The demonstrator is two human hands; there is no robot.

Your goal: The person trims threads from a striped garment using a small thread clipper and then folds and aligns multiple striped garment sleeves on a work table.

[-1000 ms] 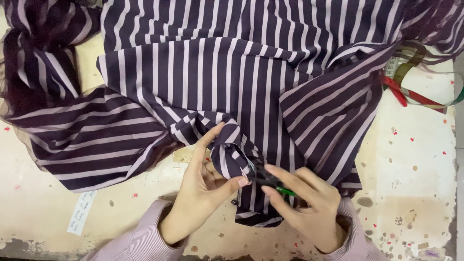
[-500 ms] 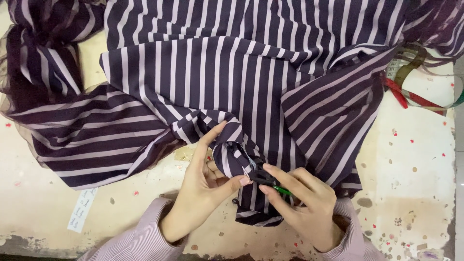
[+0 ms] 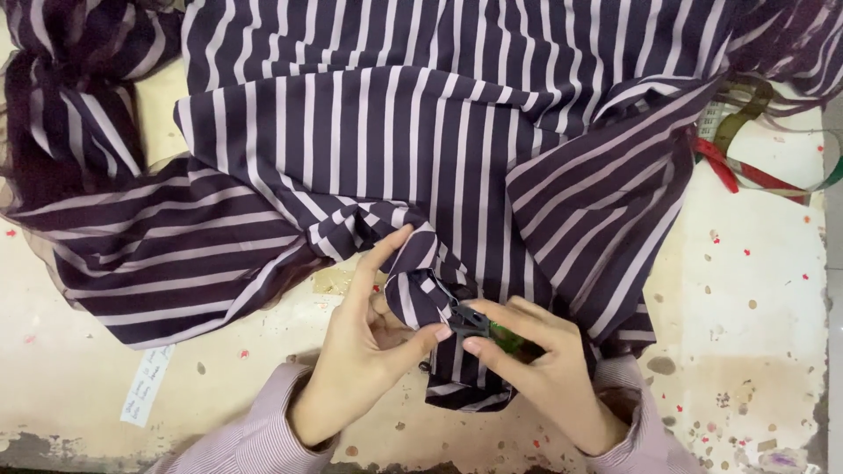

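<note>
From my feed, the striped garment (image 3: 457, 158) lies spread across the tabletop (image 3: 755, 290), filling the upper frame. At lower centre my left hand (image 3: 369, 351) pinches a bunched fold, likely to keep it taut. My right hand (image 3: 536, 369) has its fingers (image 3: 479, 347) clamped on small dark snips (image 3: 467, 320), tips against that fold.

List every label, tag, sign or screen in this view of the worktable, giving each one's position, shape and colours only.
Small white paper slip with handwriting: lies on the worn cream worktable, lower left, beside the dark purple striped fabric; narrow rectangle, tilted.
Coloured measuring tape: upper right edge, partly under the fabric; curled red, green and olive band.
No packages, signs or screens show.
</note>
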